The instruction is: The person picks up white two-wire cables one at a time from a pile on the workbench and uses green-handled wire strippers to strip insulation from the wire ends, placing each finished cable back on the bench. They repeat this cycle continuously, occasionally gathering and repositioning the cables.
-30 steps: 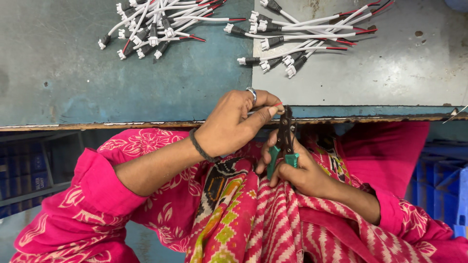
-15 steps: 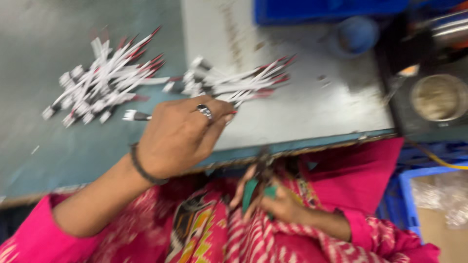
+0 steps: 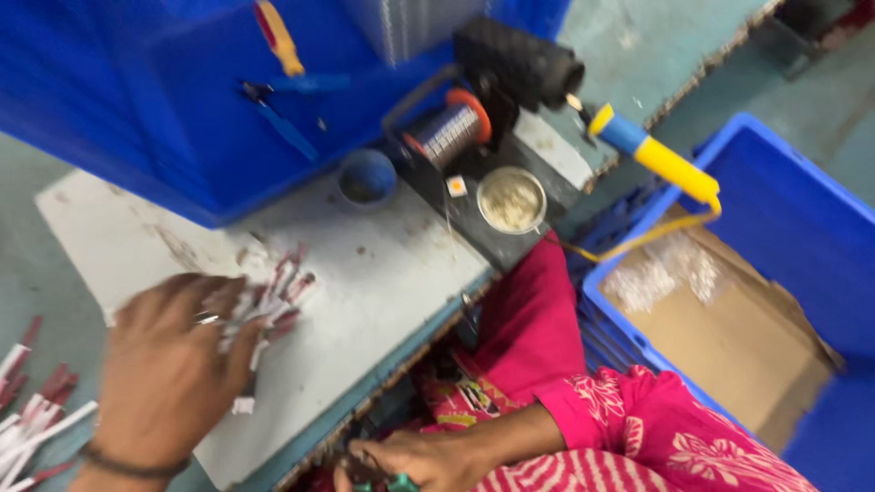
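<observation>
A pale worktable (image 3: 383,273) runs toward two o'clock. At eight o'clock the left hand (image 3: 169,374), fingers spread, rests on red-and-white wires (image 3: 278,287). At six o'clock the right hand (image 3: 419,460) grips green-handled pliers (image 3: 394,483). Blue bins (image 3: 802,228) at three o'clock; solder spool (image 3: 451,132) at twelve.

A single head-worn camera looks steeply down and slightly to the right, close over the worktable (image 3: 383,273). The frame is tilted, so the table edge runs diagonally. The person's lap fills the lower edge; a blue crate (image 3: 802,228) occupies the right.
</observation>
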Demonstrator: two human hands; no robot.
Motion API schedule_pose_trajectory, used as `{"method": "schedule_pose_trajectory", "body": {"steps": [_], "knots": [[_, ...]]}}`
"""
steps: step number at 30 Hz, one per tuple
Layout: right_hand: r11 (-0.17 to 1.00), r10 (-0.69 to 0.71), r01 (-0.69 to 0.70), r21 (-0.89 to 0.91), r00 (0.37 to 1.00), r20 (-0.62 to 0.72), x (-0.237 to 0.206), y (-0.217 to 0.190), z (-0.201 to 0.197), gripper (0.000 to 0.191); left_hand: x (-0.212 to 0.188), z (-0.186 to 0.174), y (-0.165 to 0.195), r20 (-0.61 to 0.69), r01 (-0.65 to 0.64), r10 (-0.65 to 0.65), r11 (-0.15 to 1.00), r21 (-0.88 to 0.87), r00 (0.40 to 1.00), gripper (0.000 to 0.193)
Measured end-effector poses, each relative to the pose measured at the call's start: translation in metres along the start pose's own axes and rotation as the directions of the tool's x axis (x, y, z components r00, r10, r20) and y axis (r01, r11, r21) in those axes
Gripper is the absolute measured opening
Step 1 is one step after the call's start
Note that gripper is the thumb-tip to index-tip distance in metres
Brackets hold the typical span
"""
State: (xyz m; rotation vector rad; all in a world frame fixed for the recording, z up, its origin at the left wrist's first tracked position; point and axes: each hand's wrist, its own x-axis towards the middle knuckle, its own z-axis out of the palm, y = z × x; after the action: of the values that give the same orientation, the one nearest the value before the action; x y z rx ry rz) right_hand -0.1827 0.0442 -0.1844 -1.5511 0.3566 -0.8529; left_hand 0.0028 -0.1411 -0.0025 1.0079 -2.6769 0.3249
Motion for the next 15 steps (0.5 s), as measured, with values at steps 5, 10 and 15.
{"method": "schedule_pose_trajectory", "body": {"steps": [5,10,15], "knots": [[0.956,0.029,0.002,0.294,0.995,-0.101,-0.009,-0.023,0.012,0.025,-0.079,-0.035,-0.020,0.066,0.164,-0.169,0.983,0.079,0.983,0.040],[0.916,0.030,0.060,0.398,0.976,-0.217,0.029,-0.071,-0.021,0.039,-0.159,-0.059,-0.104,-0.079,0.295,-0.288,0.951,0.093,0.954,0.027],[0.940,-0.136,0.221,0.261,0.942,-0.309,0.089,-0.109,-0.037,0.054,-0.188,-0.046,-0.163,-0.170,0.473,-0.482,0.876,-0.090,0.860,0.019]]}}
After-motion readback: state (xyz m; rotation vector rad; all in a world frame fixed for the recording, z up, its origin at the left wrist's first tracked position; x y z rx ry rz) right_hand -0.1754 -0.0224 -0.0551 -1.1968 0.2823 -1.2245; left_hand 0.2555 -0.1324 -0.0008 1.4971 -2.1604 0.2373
